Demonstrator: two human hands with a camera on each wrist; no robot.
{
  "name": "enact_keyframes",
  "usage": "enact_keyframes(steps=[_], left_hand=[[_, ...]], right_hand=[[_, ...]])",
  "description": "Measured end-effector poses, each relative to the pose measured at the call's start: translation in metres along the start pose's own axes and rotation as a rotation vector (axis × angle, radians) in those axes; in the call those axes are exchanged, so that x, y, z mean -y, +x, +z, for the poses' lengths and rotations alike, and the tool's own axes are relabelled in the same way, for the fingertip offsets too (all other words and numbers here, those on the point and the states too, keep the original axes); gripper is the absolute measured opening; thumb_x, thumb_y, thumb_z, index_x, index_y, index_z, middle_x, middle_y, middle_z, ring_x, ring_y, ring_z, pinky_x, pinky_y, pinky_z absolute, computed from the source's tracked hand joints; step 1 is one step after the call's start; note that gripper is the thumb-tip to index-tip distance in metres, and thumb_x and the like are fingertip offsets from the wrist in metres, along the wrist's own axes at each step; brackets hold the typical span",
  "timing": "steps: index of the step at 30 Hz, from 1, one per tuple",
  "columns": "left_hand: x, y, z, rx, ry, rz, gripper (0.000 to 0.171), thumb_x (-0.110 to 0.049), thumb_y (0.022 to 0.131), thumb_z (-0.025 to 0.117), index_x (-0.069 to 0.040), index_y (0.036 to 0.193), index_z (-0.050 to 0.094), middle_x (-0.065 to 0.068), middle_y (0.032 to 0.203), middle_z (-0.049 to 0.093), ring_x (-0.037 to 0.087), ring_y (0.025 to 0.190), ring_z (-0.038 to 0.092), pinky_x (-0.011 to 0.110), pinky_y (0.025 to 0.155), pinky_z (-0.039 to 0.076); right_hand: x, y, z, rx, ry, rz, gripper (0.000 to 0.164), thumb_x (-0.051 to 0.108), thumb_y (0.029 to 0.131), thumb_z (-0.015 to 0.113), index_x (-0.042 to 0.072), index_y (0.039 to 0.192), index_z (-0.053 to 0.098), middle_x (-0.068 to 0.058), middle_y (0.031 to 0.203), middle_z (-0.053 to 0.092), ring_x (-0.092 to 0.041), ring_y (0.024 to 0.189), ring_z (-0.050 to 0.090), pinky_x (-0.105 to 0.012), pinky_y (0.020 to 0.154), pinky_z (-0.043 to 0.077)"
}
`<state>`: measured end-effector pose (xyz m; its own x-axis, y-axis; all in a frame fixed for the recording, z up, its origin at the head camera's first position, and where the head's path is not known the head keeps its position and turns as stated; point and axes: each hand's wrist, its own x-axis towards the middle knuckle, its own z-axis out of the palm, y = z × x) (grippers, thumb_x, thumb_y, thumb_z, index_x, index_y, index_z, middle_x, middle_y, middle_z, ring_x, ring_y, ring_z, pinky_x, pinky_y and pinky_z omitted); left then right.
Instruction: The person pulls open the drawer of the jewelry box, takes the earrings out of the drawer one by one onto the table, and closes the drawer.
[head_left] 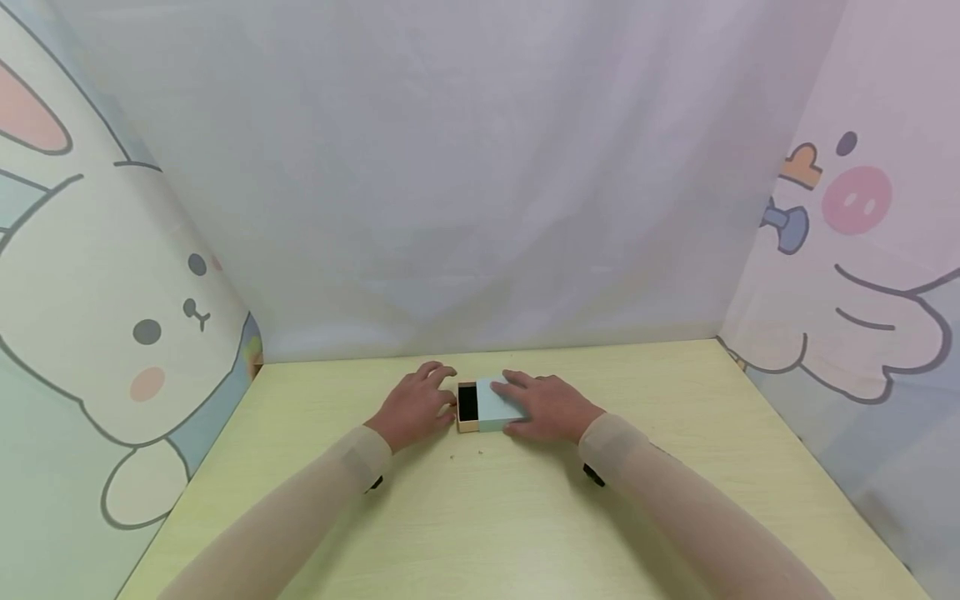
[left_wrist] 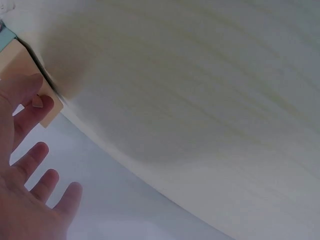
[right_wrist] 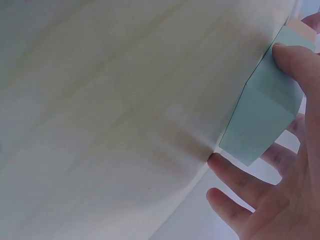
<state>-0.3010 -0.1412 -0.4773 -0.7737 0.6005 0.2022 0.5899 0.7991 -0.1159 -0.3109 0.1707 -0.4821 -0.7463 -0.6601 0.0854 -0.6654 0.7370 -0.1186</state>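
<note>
On the table lies a small drawer box with a pale blue-green sleeve [head_left: 491, 402] and a peach drawer [head_left: 468, 427]. The drawer sticks out of the sleeve's left side, and a strip of its black inside shows. My left hand [head_left: 415, 407] is at the drawer's end; in the left wrist view its thumb and index finger pinch a small peach tab [left_wrist: 37, 102], the other fingers spread apart. From the right, my right hand [head_left: 553, 407] holds the sleeve, thumb on the near side and fingers over the top and far side.
The pale wooden table [head_left: 465, 525] has two tiny specks [head_left: 481, 452] in front of the box. A white curtain [head_left: 465, 183] hangs behind its back edge. Side curtains with a rabbit print [head_left: 97, 308] and another cartoon figure [head_left: 862, 275] stand left and right.
</note>
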Motion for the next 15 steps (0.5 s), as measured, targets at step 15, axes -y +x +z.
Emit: enact_keyframes(steps=[15], left_hand=[[-0.014, 0.008, 0.004, 0.015, -0.004, 0.014, 0.022, -0.033, 0.109, 0.087, -0.022, 0.128, 0.090, 0.007, 0.164, 0.068, 0.036, 0.160, 0.058, 0.055, 0.119, 0.066]], right_hand=[[-0.001, -0.002, -0.002, -0.001, 0.003, -0.004, 0.076, 0.049, 0.108, 0.082, 0.022, 0.175, 0.058, -0.016, 0.179, 0.059, -0.046, 0.118, 0.083, -0.058, 0.109, 0.067]])
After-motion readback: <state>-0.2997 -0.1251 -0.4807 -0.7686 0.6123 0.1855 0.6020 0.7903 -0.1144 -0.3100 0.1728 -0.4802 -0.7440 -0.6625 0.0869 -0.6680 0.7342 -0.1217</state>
